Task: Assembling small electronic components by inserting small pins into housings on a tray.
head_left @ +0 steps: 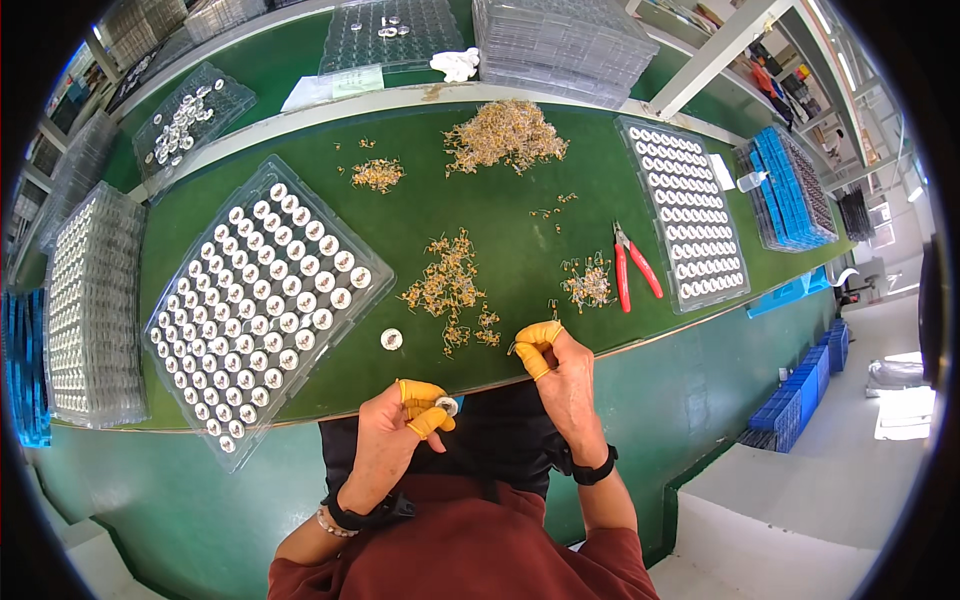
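Observation:
My left hand (402, 415), in yellow finger cots, is closed on a small round white-and-silver part (448, 406) just off the table's front edge. My right hand (562, 372), also in yellow finger cots, pinches a tiny component with thin wire legs (513, 348) above the edge. Between and beyond the hands lies a loose pile of similar orange-and-silver wire-legged components (445, 275). A single round white part (391, 340) rests on the green table beyond my left hand. Red-handled cutting pliers (628, 262) lie beyond my right hand, beside a small pile of silvery wire-legged pieces (588, 282).
On the left, a clear tray (345, 240) of round white parts overhangs the front edge, next to stacked trays (95, 310). Another filled tray (690, 220) and a blue tray stack (790, 190) stand right. A big component heap (505, 135) lies at the back, below stacked clear trays (560, 45).

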Demonstrator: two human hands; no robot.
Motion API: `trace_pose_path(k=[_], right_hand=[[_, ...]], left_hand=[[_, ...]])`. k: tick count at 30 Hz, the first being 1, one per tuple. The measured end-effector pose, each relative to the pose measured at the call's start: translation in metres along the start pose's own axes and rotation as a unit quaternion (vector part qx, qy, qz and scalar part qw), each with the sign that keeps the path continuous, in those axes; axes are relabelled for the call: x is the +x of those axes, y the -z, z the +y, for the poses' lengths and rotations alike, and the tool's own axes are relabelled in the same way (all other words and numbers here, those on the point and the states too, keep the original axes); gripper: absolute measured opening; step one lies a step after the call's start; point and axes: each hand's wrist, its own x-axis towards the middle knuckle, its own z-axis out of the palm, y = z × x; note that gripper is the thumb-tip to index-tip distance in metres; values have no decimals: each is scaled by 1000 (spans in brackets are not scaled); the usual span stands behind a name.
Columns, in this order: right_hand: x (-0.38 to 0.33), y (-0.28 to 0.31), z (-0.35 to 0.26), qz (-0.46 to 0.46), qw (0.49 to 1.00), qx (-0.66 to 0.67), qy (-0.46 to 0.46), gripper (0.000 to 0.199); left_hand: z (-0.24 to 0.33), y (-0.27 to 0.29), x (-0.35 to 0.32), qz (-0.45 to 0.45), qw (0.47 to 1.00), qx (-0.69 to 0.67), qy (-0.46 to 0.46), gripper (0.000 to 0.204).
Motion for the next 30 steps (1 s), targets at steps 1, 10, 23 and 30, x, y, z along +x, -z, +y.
trace_pose_path(k=[1,10,23,30], right_hand=[[0,0,0,-7,1000,10,-4,9],[7,6,7,-1,999,-17,-27,8],[7,16,17,59,997,-46,2,11],[-13,22,9,28,983,-152,99,18]], left_hand=[[0,0,0,0,1000,1,0,13],[2,-1,1,-11,1000,-6,6,12],[-2,1,1,-10,1000,-3,7,13],[0,1,0,-10,1000,5,4,13]])
